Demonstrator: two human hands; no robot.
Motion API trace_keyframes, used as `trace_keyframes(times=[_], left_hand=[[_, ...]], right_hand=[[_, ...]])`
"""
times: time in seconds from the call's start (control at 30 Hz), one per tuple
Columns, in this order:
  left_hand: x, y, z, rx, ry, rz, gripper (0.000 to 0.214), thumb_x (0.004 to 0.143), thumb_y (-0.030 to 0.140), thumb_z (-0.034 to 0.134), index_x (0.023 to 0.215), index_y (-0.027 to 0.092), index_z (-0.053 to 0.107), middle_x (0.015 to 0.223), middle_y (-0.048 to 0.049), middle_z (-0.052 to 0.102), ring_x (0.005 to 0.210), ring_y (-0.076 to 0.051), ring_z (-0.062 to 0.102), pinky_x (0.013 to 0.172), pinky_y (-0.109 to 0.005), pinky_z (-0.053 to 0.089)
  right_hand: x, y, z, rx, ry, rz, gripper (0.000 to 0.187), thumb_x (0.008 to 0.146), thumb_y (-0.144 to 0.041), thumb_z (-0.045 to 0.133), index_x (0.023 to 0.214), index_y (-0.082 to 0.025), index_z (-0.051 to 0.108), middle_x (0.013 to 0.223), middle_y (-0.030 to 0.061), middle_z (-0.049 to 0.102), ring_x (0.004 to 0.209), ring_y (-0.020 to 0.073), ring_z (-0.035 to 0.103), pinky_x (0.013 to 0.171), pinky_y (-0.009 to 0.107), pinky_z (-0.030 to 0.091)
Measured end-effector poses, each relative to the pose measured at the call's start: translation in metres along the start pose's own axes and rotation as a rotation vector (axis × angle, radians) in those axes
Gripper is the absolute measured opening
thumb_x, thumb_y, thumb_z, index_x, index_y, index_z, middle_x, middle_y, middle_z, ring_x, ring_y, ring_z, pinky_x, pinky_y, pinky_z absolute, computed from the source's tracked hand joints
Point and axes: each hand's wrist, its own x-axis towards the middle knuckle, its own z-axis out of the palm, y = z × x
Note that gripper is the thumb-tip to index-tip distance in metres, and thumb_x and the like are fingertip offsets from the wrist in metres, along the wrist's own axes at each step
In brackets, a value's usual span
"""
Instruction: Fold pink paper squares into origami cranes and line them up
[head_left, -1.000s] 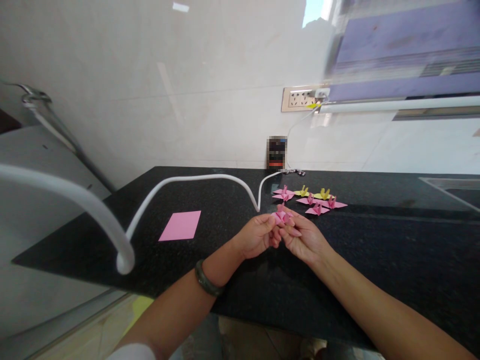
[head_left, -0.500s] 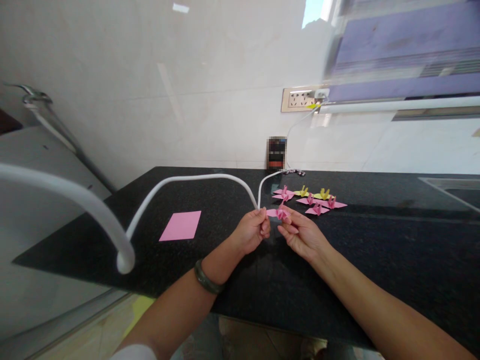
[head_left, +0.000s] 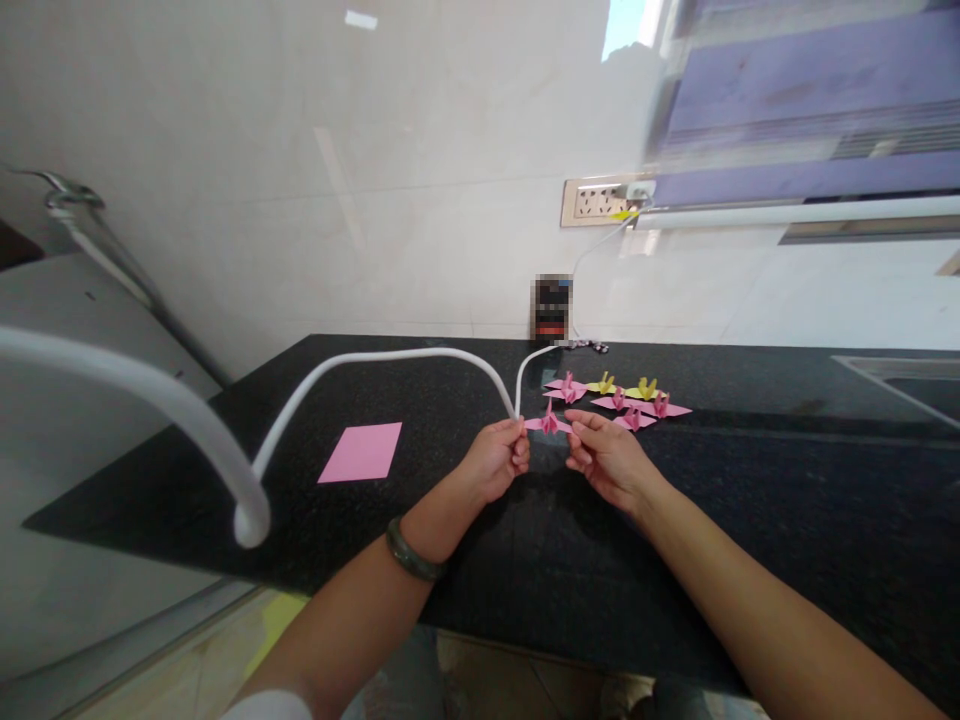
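Observation:
A pink origami crane (head_left: 550, 421) is stretched between my two hands above the dark countertop, its wings spread sideways. My left hand (head_left: 496, 458) pinches the tip of the left wing between thumb and curled fingers. At the other side, my right hand (head_left: 611, 458) has its fingertips closed on the right wing tip. Just beyond it stand more folded cranes: several pink ones (head_left: 635, 420) and two yellow ones (head_left: 646, 388). A flat sheet of pink paper (head_left: 362, 452) lies on the counter left of my left hand.
A bent white tube (head_left: 390, 354) arches over the left of the black countertop (head_left: 465, 590). A phone-like device with a blurred screen (head_left: 551, 308) leans against the tiled wall. Its thin white cable runs up to a wall socket (head_left: 596, 203). A recessed metal-edged fixture (head_left: 885, 380) is at the right.
My right hand has shifted from the crane's body out to its right wing tip. The right wing now shows spread out, and the crane's body stands between my hands.

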Motion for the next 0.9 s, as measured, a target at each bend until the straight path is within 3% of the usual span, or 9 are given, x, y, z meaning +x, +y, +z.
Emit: trace_keyframes(times=[0.23,0.33,0.4,0.5,0.63,0.77,0.9], left_hand=[[0.001,0.002,-0.003,-0.006,0.011,-0.028,0.024,0.071,0.034,0.048,0.062,0.015,0.037,0.044,0.0062,0.033,0.035,-0.004,0.029,0.038,-0.018,0.02],[0.001,0.006,-0.003,-0.037,0.04,-0.069,0.022,0.07,0.03,0.046,0.058,0.016,0.033,0.043,0.0062,0.031,0.035,-0.004,0.029,0.038,-0.018,0.02],[0.0,0.009,-0.003,-0.058,0.044,-0.112,0.023,0.07,0.028,0.044,0.056,0.017,0.03,0.042,0.0063,0.029,0.035,-0.004,0.028,0.038,-0.018,0.02],[-0.001,0.012,-0.004,-0.052,0.016,-0.182,0.022,0.069,0.027,0.042,0.054,0.017,0.028,0.042,0.0063,0.029,0.034,-0.004,0.026,0.037,-0.019,0.019],[-0.004,0.011,-0.003,0.062,-0.044,-0.26,0.022,0.068,0.027,0.04,0.052,0.017,0.028,0.04,0.006,0.028,0.033,-0.004,0.025,0.037,-0.02,0.016],[-0.005,0.008,-0.004,0.158,-0.061,-0.273,0.024,0.067,0.026,0.04,0.049,0.017,0.027,0.039,0.0059,0.027,0.032,-0.004,0.024,0.037,-0.02,0.015],[-0.004,0.008,-0.007,0.145,-0.053,-0.279,0.025,0.067,0.027,0.04,0.049,0.018,0.026,0.038,0.0063,0.026,0.031,-0.004,0.023,0.036,-0.02,0.014]], right_hand=[[0.003,-0.001,-0.006,-0.229,0.02,-0.044,0.02,0.068,-0.028,0.056,0.083,-0.016,0.05,0.046,-0.0075,0.047,0.03,0.0013,0.031,0.041,0.021,0.043],[0.006,-0.002,-0.013,-0.395,0.003,-0.082,0.022,0.067,-0.033,0.055,0.08,-0.015,0.052,0.04,-0.0073,0.044,0.03,0.0033,0.033,0.035,0.018,0.037],[0.008,-0.004,-0.017,-0.53,0.022,-0.13,0.024,0.068,-0.036,0.054,0.077,-0.014,0.054,0.04,-0.0061,0.044,0.032,0.0048,0.036,0.033,0.016,0.032],[0.007,-0.006,-0.018,-0.654,0.042,-0.249,0.027,0.068,-0.039,0.052,0.078,-0.015,0.056,0.047,-0.0044,0.046,0.038,0.0055,0.039,0.036,0.017,0.033],[-0.001,-0.009,-0.008,-0.69,-0.113,-0.361,0.03,0.07,-0.037,0.051,0.094,-0.018,0.054,0.061,-0.0023,0.05,0.046,0.0063,0.042,0.042,0.019,0.037],[-0.005,-0.006,-0.003,-0.758,-0.246,-0.329,0.023,0.07,-0.035,0.052,0.082,-0.016,0.058,0.065,-0.0001,0.054,0.051,0.0079,0.045,0.046,0.02,0.038],[-0.002,-0.002,-0.008,-0.716,-0.25,-0.28,0.023,0.069,-0.035,0.054,0.08,-0.015,0.057,0.068,0.0007,0.057,0.049,0.0074,0.047,0.047,0.021,0.039]])
